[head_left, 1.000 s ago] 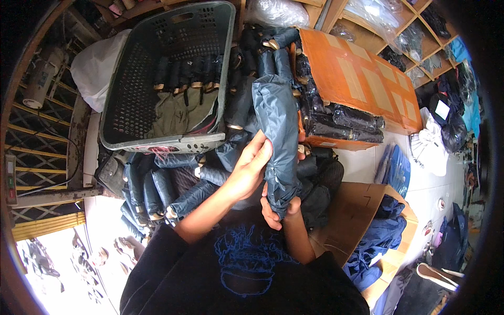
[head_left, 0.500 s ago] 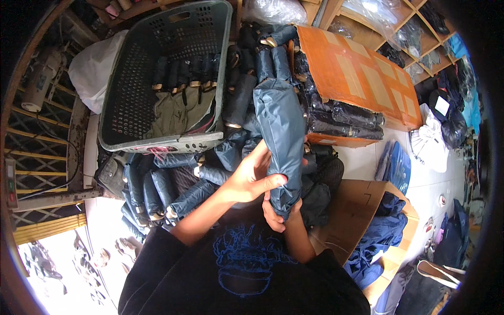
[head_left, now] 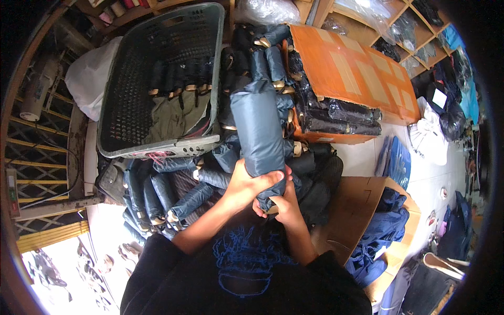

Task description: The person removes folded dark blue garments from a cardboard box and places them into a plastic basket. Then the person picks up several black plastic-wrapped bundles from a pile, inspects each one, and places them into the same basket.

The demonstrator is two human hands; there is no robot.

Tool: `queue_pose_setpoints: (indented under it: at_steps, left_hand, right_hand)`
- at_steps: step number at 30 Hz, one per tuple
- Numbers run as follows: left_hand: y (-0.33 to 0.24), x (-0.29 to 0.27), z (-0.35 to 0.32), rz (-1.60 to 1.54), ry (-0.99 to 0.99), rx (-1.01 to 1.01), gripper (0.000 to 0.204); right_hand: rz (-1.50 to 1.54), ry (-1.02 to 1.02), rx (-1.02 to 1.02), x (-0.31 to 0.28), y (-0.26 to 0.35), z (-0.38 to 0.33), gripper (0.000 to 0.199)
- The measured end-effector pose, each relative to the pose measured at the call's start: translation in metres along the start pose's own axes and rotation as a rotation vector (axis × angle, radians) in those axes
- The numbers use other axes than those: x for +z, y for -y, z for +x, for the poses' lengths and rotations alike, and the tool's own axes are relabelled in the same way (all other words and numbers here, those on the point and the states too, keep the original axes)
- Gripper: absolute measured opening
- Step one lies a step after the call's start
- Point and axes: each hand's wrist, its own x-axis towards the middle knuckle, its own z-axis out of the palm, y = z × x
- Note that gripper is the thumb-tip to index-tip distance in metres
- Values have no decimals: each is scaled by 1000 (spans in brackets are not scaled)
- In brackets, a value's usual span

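Observation:
In front of my chest I hold a blue-grey nylon pouch (head_left: 257,126), filled out into a thick, smooth cylinder that points away from me. My left hand (head_left: 245,185) is closed round its near left side, the thumb lying across the front. At the near end my right hand (head_left: 286,203) grips the pouch from the right; some of its fingers are hidden underneath. A small tan edge shows at that end beside my right fingers. Several similar wrapped rolls (head_left: 194,200) with tan ends lie heaped around and beneath my hands.
A dark green perforated basket (head_left: 123,126), holding rolls and olive cloth, stands at the far left. An orange taped carton (head_left: 352,73) with plastic-wrapped packs is at the far right. Near right, an open cardboard box (head_left: 357,210) holds navy cloth (head_left: 383,226). Wooden cubbyholes (head_left: 367,26) stand behind.
The pouch has gone from long, creased and tapering to a shorter, fuller cylinder, and its far end has shifted left. A tan edge now shows at the near end. Both hands still grip it.

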Motion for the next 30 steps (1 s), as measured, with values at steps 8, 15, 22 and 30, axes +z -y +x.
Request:
queue_pose_setpoints:
  at_steps: [8, 15, 22, 30]
  left_hand:
    - [-11, -26, 2, -21, 31, 29, 56]
    - [-26, -11, 6, -143, 66, 120, 35]
    - [12, 21, -10, 368, -78, 383, 57]
    - [-15, -42, -7, -99, 315, 448, 117]
  right_hand:
    - [-340, -74, 181, 6, 5, 7, 27]
    - [-444, -307, -60, 18, -16, -2, 33]
    - [-240, -294, -291, -4, -26, -13, 45]
    - [-612, -89, -140, 27, 19, 11, 33]
